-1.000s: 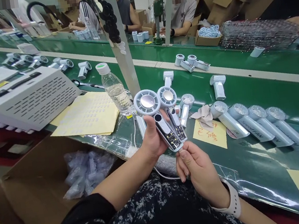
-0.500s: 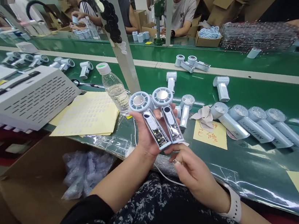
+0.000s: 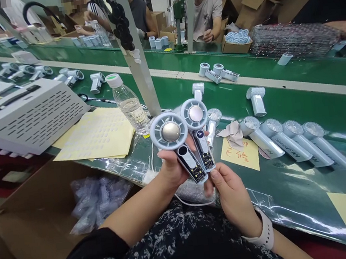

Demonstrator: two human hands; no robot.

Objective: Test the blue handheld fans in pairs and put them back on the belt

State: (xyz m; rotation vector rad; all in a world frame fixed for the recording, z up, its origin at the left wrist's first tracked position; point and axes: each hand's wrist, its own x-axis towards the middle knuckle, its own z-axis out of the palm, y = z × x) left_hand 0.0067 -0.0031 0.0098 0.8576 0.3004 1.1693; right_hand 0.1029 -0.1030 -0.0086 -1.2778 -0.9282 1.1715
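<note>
Two handheld fans point(image 3: 170, 132), circuit boards exposed in their handles, are gripped together in the left hand point(image 3: 172, 168), with a water bottle point(image 3: 131, 107) at ten o'clock from them. At five o'clock, the right hand point(image 3: 233, 191) is brought to the handle ends; whether anything is pinched there cannot be told.

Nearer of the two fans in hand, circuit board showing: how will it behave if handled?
The nearer fan is probably stiff, since its ring and handle look like hard moulded plastic. The exposed circuit board looks fragile, so pressing there could harm it. With a wide head on a slim handle, it may feel top-heavy.
</note>
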